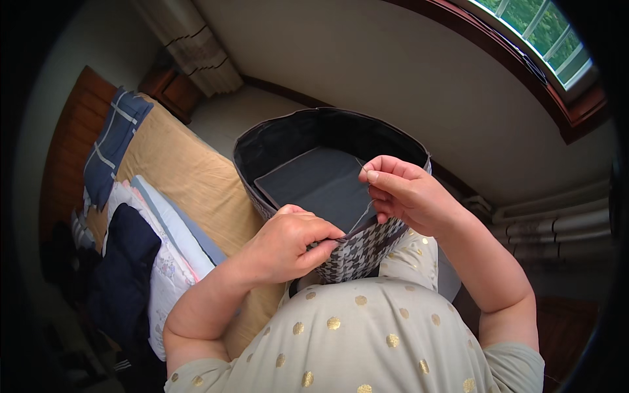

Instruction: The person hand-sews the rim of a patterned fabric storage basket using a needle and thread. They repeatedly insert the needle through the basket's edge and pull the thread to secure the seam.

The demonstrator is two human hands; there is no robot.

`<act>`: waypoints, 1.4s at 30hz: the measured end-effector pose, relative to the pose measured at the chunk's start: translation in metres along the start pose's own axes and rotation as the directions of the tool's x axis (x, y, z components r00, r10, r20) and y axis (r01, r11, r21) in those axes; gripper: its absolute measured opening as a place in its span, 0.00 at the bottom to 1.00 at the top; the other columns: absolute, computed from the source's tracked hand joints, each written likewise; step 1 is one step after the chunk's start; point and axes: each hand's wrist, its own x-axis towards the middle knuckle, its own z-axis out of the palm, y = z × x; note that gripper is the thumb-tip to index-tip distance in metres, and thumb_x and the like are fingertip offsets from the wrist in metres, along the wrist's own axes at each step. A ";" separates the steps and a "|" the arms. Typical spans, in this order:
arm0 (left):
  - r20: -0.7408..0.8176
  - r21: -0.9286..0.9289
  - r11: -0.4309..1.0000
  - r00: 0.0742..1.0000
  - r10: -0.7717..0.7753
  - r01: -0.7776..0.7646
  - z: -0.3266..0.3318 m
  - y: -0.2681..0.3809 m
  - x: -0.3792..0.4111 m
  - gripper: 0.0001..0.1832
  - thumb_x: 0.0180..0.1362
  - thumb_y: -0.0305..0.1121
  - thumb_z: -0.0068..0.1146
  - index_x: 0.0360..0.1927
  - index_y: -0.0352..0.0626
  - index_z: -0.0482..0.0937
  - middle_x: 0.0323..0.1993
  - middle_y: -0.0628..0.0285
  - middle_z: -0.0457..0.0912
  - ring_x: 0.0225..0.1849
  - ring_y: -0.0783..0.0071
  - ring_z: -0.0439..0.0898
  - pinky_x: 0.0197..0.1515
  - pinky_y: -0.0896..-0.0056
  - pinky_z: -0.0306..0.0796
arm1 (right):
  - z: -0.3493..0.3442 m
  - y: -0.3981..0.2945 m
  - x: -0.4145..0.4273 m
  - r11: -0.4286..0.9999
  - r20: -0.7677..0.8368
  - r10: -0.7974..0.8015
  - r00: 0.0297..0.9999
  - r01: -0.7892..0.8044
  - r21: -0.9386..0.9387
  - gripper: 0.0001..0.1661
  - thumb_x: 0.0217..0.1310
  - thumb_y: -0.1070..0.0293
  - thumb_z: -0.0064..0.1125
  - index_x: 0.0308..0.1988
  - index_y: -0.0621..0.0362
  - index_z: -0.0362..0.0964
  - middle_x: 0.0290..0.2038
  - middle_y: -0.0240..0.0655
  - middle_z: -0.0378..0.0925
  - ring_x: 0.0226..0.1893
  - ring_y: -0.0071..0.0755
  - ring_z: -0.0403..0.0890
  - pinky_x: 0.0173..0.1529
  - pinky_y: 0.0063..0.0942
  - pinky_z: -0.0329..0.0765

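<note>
On my lap rests a fabric storage box (pixel 354 250) with a houndstooth outside and a dark lining; its top is open. My left hand (pixel 302 243) pinches the near rim between thumb and fingers. Above the box's right side, my right hand (pixel 405 189) holds a thin sewing needle (pixel 361 163) between thumb and forefinger. A pale thread (pixel 364 214) runs from the right hand down to the rim beside my left fingertips. Inside the box lies a flat dark grey panel (pixel 314 179).
A bed with a tan sheet (pixel 182 152) stands at the left, holding folded bedding (pixel 169 255), a dark navy garment (pixel 125 255) and a blue checked pillow (pixel 113 142). Beyond are a wooden nightstand (pixel 172 93) and a curtain (pixel 196 49). A barred window (pixel 545 34) is upper right.
</note>
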 end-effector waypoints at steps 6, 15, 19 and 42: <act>0.050 -0.031 0.999 0.999 0.012 -0.010 -0.002 -0.008 -0.001 0.06 0.57 0.30 0.60 0.37 0.44 0.84 0.29 0.65 0.83 0.34 0.68 0.80 0.56 0.61 0.63 | -0.005 -0.013 0.003 0.315 0.426 -0.411 0.806 0.564 -0.764 0.02 0.68 0.76 0.53 0.41 0.60 0.72 0.33 0.33 0.78 0.35 0.31 0.80 0.38 0.28 0.78; 0.078 -0.013 1.000 0.997 0.000 0.001 -0.006 -0.012 -0.007 0.07 0.59 0.30 0.57 0.40 0.44 0.82 0.31 0.65 0.81 0.37 0.67 0.78 0.60 0.56 0.59 | -0.009 -0.031 0.028 0.270 0.611 -0.033 0.791 0.596 -0.756 0.05 0.67 0.70 0.56 0.42 0.56 0.74 0.36 0.38 0.83 0.37 0.40 0.84 0.40 0.34 0.80; 0.077 -0.035 0.999 0.997 0.020 -0.018 -0.007 -0.018 -0.011 0.07 0.60 0.30 0.56 0.40 0.44 0.82 0.31 0.65 0.81 0.37 0.67 0.78 0.59 0.56 0.59 | -0.007 -0.031 0.034 0.289 0.586 0.040 0.809 0.552 -0.782 0.05 0.67 0.70 0.57 0.42 0.55 0.75 0.36 0.37 0.83 0.37 0.41 0.85 0.40 0.34 0.80; -0.085 -0.035 0.999 0.996 0.026 -0.029 0.005 -0.028 -0.016 0.05 0.56 0.28 0.56 0.35 0.44 0.81 0.26 0.67 0.78 0.30 0.72 0.76 0.53 0.63 0.60 | -0.002 -0.028 0.044 0.383 0.588 0.191 0.786 0.492 -0.782 0.07 0.65 0.70 0.59 0.42 0.53 0.80 0.32 0.35 0.84 0.31 0.36 0.85 0.37 0.30 0.79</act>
